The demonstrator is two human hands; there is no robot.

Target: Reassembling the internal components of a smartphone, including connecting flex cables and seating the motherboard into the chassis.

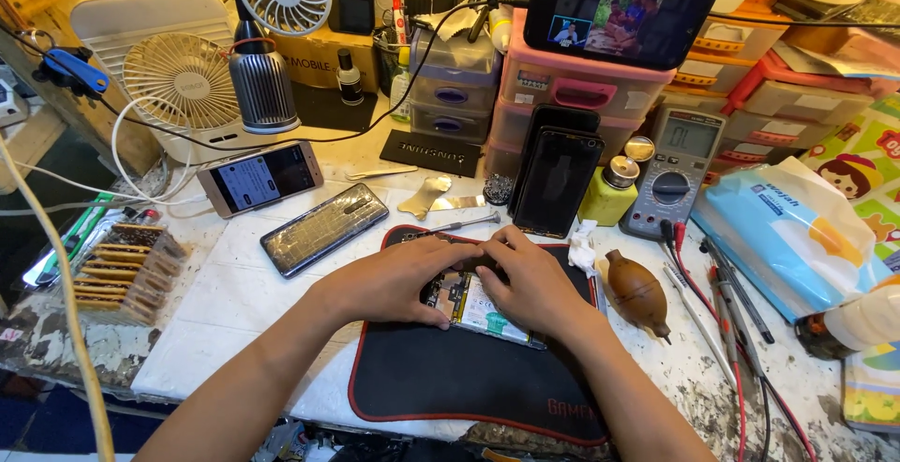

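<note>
Left hand (pixel 398 279): fingers curled, pressing down on the opened phone (pixel 478 307).
Right hand (pixel 530 279): fingers bent, thumb meeting the left hand's fingertips over the phone's top end.
Opened phone: lies on the black mat (pixel 450 378) at the desk's (pixel 234 293) front edge.
Nearby: brown air blower (pixel 637 291) just right of the mat; multimeter (pixel 675 170) behind.

opened phone (pixel 476 310) | back off, insides showing | flat on mat

An opened phone (pixel 473 305) is pressed under the left hand (pixel 398 279) and right hand (pixel 530 279) on a black mat (pixel 450 378).
</note>
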